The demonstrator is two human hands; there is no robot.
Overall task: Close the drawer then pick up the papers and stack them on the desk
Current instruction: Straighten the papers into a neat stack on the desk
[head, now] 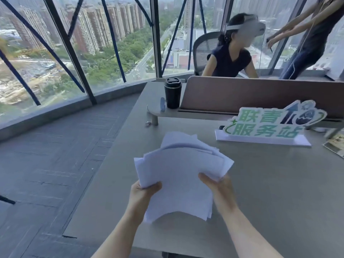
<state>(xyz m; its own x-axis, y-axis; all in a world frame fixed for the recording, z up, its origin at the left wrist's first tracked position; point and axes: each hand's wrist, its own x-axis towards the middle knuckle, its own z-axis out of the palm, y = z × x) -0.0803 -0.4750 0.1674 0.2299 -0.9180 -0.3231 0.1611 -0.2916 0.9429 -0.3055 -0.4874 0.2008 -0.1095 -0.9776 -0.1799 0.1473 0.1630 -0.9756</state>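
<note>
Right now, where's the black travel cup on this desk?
In the head view the black travel cup stands upright on the raised shelf at the desk's far left, beside the brown divider panel, beyond the papers.

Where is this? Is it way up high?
Probably an office high in a tall building: a grey desk with a divider, a person in an office chair, and big windows overlooking a city.

Bare desk (260, 183) right of the papers (182, 174); sign (268, 125) blocks behind.
</note>
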